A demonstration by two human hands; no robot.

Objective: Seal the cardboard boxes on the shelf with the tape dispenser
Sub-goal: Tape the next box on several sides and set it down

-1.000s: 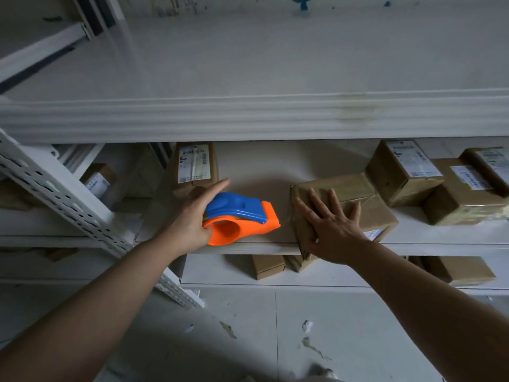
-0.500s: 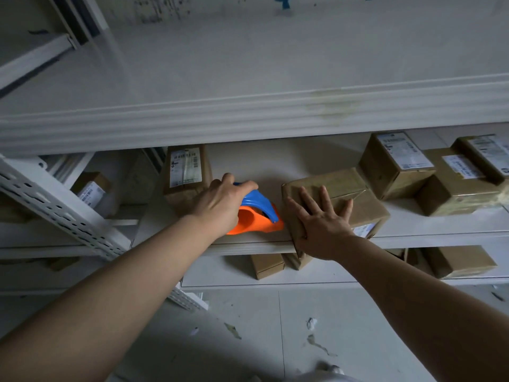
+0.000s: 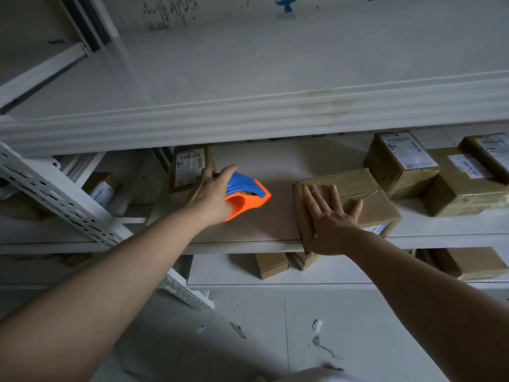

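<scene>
a dim storeroom with a white metal shelf (image 3: 248,245) carrying taped, labelled cardboard boxes. the right hand (image 3: 329,220) lies flat, fingers spread, on the nearest box (image 3: 355,188) at the shelf's front edge, probably to pin it for taping. the left hand (image 3: 213,195) has its grip wrapped around the orange-and-blue tape dispenser (image 3: 248,195), which sits over bare shelf just left of that box, long axis across the shelf, nose pointing right toward it.
</scene>
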